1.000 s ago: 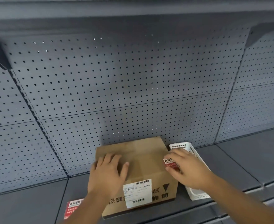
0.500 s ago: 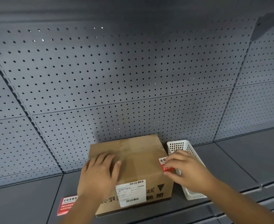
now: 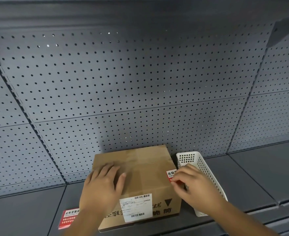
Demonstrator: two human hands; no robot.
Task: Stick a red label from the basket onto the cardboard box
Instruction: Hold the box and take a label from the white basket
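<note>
Left hand (image 3: 102, 186) lies flat on the box (image 3: 140, 174) (gripping nothing), right hand (image 3: 194, 183) pinches the red label (image 3: 171, 174) at its right edge beside the basket (image 3: 206, 167), which could easily go on crooked or creased.

A dark grey metal shelf (image 3: 242, 181) backed by pegboard carries a cardboard box (image 3: 145, 172) in the middle, a white perforated basket (image 3: 206, 169) just beside its right, and red labels (image 3: 68, 218) lying at its left.
</note>
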